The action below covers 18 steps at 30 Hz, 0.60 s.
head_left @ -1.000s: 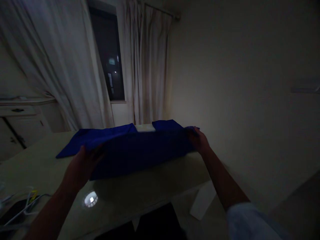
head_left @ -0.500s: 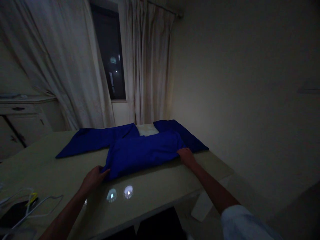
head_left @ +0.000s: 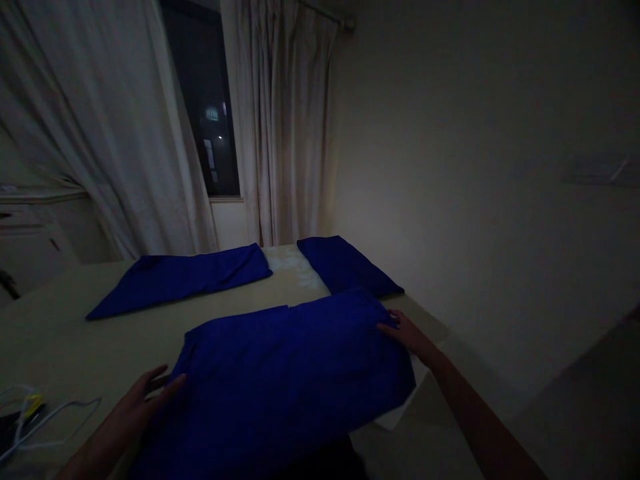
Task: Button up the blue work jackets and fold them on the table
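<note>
A folded blue cloth spreads across the table's near side, its lower part reaching past the front edge. My left hand is at its left side, fingers apart and thumb against the fabric. At the upper right side, my right hand has the cloth's edge between thumb and fingers, in a loose hold. Behind lie two more blue pieces: a long folded one at the back left and another at the back right. The near cloth overlaps or touches the right piece's front.
The pale table meets the wall on the right. White cables and a dark item with a yellow part lie at the left front. Curtains and a dark window stand behind; a cabinet is at the left.
The near blue cloth has come toward me, apart from the back left piece and over the table's front edge. Both hands moved with it; the left hand's fingers have spread. The view shifted slightly right.
</note>
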{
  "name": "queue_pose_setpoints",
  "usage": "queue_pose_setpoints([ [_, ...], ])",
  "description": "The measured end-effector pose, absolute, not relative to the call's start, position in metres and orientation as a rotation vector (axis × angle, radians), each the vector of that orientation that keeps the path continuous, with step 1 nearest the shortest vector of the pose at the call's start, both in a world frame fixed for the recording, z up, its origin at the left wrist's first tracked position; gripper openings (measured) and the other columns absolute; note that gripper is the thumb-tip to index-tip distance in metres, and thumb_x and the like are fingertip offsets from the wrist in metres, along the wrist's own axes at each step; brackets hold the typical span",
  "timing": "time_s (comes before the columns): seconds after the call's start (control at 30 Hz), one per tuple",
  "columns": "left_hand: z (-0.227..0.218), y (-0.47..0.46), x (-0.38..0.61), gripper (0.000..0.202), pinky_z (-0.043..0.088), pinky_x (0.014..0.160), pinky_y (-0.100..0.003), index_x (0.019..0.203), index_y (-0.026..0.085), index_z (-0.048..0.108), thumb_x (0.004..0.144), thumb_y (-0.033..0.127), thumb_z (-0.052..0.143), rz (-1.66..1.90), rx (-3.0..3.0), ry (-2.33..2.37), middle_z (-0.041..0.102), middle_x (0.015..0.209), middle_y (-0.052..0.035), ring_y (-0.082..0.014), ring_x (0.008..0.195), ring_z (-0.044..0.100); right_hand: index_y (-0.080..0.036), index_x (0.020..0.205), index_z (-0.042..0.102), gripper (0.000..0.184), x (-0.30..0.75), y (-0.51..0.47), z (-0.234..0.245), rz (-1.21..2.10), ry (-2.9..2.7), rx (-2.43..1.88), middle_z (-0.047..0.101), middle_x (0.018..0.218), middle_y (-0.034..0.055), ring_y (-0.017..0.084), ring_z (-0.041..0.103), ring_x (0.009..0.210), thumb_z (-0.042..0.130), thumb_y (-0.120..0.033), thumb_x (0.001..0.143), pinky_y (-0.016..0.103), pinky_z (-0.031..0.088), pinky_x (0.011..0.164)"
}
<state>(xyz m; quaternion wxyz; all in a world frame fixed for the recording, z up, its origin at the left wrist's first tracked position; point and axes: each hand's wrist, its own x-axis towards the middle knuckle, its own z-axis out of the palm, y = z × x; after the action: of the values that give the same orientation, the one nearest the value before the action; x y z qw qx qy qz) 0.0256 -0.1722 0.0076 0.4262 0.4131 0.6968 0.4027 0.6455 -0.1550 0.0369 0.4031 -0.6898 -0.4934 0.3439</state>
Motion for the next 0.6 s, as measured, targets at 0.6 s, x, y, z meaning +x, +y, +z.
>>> queue_pose_setpoints([
  [0.6, -0.02, -0.157, 0.263, 0.06, 0.062, 0.096, -0.049, 0.114, 0.024, 0.077, 0.074, 0.067, 0.081, 0.961, 0.738, 1.118, 0.081, 0.104, -0.0158, -0.0364, 0.106, 0.077, -0.021, 0.085, 0.075, 0.02, 0.65, 0.047, 0.296, 0.2, -1.722, -1.565, 0.078, 0.106, 0.0082, 0.029, 0.072, 0.109, 0.089, -0.018, 0.071, 0.062, 0.039, 0.114],
])
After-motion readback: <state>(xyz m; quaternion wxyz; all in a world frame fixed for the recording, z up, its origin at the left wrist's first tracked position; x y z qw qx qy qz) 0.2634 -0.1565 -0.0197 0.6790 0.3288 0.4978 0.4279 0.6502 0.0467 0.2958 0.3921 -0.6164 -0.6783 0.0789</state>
